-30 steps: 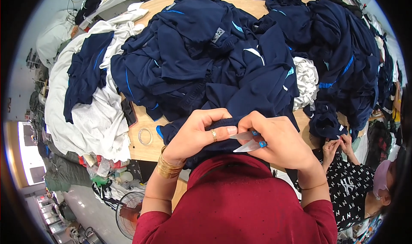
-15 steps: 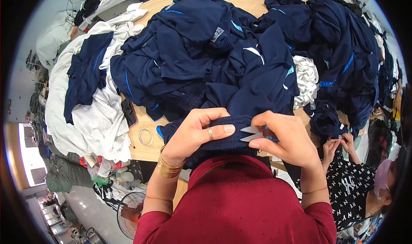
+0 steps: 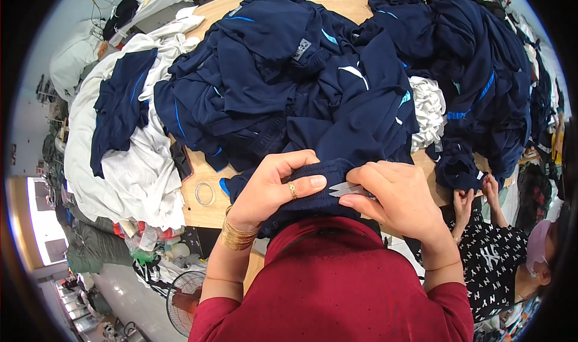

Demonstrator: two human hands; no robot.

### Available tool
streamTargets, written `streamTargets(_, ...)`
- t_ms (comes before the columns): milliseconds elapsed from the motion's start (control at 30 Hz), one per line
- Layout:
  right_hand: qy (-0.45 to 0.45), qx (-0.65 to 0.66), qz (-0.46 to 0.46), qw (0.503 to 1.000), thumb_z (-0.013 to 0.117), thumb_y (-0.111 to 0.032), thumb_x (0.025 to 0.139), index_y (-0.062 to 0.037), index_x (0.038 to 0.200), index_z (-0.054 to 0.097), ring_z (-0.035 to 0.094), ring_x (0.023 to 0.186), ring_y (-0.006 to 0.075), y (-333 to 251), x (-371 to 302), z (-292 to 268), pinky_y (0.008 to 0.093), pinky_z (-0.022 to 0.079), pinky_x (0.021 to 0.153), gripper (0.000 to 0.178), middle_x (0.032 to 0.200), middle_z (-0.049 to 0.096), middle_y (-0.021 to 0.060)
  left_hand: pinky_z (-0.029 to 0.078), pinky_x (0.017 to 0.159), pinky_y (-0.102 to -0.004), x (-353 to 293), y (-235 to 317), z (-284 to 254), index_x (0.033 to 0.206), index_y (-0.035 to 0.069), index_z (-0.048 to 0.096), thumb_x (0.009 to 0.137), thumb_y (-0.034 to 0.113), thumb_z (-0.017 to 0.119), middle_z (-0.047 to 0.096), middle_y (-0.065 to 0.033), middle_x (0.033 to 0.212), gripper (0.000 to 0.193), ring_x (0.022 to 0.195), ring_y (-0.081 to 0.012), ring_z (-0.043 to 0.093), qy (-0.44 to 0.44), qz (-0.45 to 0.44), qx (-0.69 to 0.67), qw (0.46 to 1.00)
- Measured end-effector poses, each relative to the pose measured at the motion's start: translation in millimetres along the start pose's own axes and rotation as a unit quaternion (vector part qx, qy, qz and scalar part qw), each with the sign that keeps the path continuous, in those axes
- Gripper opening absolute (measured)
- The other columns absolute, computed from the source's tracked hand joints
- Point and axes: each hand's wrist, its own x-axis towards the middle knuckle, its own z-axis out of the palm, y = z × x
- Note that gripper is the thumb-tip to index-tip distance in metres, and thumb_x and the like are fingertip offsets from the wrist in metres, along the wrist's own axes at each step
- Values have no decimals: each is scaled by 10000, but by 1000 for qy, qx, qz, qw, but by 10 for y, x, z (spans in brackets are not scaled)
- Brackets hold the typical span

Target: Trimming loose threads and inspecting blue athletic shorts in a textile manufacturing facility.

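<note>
Left grip (image 3: 270, 187) pinching your navy band (image 3: 332, 172), right grip (image 3: 398, 196) wrapped round your snips (image 3: 345, 189), a grey printed label (image 3: 301, 49) up on the navy pile (image 3: 259, 80)

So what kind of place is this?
Probably a clothing workshop: a big heap of navy garments lies on a wooden table, the right hand holds small snips, and another person handles dark cloth.
</note>
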Motion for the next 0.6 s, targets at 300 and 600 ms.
streamTargets(300, 19, 14, -14, 1000, 684, -284, 780, -90, 791, 563, 559, 554, 182, 17, 9, 25, 291, 437, 504, 229, 619, 508, 27, 410, 712, -165, 15, -72, -21, 915, -3, 589, 865, 95, 611, 550, 50, 843, 113, 775, -2, 480, -33, -20, -92, 995)
streamTargets(600, 56, 46, 12, 997, 687, -252, 784, -80, 782, 567, 561, 548, 187, 60, 11, 54, 297, 425, 491, 210, 630, 537, 31, 418, 714, -167, 7, -77, -23, 926, -6, 593, 870, 93, 601, 570, 43, 858, 114, 777, -6, 496, -28, -13, -89, 996)
